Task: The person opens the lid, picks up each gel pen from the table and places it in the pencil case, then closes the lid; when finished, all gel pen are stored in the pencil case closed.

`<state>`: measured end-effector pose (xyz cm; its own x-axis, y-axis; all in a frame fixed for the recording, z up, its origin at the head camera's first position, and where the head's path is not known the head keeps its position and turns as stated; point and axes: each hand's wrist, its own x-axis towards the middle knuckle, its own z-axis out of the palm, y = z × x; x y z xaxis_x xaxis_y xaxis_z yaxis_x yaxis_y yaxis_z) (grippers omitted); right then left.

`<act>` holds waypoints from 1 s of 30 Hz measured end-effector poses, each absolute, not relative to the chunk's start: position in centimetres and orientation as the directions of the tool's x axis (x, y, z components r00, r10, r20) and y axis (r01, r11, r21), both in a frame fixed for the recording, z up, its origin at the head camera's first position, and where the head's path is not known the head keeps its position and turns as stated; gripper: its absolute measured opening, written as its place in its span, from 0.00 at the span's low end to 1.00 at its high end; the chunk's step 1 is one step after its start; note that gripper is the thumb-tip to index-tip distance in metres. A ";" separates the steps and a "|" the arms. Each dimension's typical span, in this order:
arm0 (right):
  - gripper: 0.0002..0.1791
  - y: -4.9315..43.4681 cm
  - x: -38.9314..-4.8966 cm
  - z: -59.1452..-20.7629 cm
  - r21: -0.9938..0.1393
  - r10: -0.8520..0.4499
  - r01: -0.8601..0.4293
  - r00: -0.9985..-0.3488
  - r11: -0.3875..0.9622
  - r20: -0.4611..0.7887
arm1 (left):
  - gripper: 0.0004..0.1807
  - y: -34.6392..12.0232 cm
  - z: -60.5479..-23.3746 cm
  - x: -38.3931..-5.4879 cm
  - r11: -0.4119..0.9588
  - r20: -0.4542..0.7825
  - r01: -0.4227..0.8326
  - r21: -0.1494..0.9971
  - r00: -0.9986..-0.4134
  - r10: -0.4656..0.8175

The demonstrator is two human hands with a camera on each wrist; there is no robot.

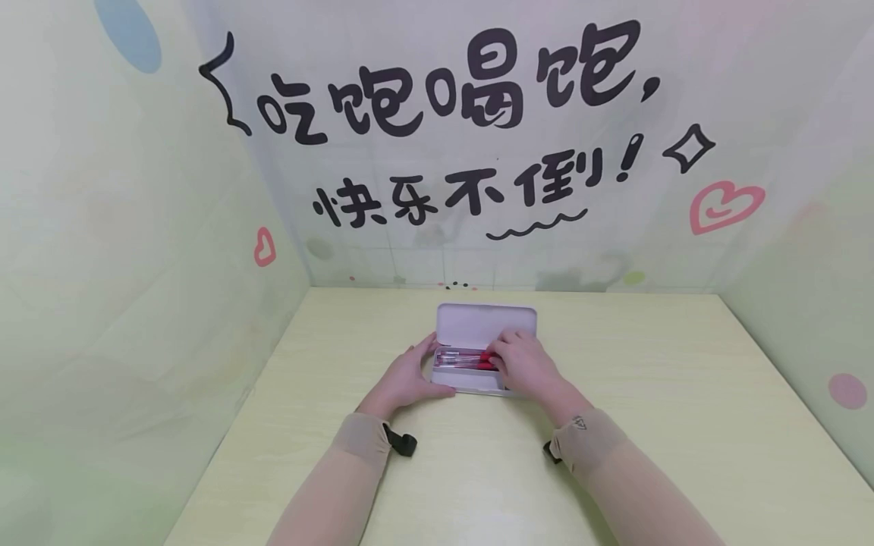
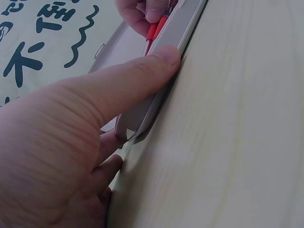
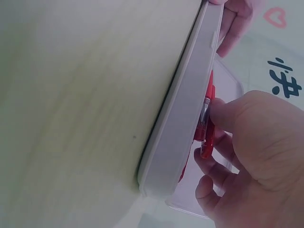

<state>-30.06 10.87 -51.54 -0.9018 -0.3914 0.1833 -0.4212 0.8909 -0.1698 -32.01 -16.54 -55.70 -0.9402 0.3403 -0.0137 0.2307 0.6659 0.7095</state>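
A pale pencil case (image 1: 478,381) lies open on the table, its lid (image 1: 481,322) tipped back toward the wall. Red-capped clear pens (image 1: 460,359) lie lengthwise in its rear section. My left hand (image 1: 407,379) holds the case's left end, thumb (image 2: 142,80) along the front wall and fingers around the end. Over the right half of the case, my right hand (image 1: 529,366) pinches a red pen (image 3: 205,128) between thumb and fingers at its red end. That hand covers the right part of the inside.
The case rests on a light wood-grain table (image 1: 437,462). Behind it stands a printed backdrop (image 1: 423,250) with large black characters, and similar pale panels rise at left and right. A black strap (image 1: 401,441) hangs at the left wrist.
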 end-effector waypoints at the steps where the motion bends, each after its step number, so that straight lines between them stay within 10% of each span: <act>1: 0.09 10.8 -30.1 -51.6 -0.173 -0.388 -0.417 -0.904 0.892 0.180 | 0.75 -16.6 -55.7 -32.0 0.667 -0.015 0.229 0.709 -0.941 0.339; 11: 0.13 11.5 -30.4 -51.4 -0.281 -0.328 -0.381 -0.919 0.881 0.217 | 0.75 -16.8 -55.5 -32.0 0.665 -0.026 0.223 0.713 -0.939 0.343; 19: 0.22 12.8 -32.2 -50.6 -0.476 -0.015 -0.217 -0.920 0.852 0.392 | 0.75 -16.7 -55.6 -32.0 0.660 -0.019 0.232 0.714 -0.937 0.349; 30: 0.38 13.8 -34.0 -49.0 -0.786 0.245 0.132 -0.969 0.604 0.025 | 0.74 -16.6 -55.3 -31.8 0.655 -0.024 0.221 0.723 -0.939 0.343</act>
<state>-33.95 13.80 -49.01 -0.9691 0.2453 0.0255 0.1321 0.6036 -0.7862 -31.83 -16.62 -55.27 -0.9392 0.3425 -0.0235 0.2207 0.6548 0.7228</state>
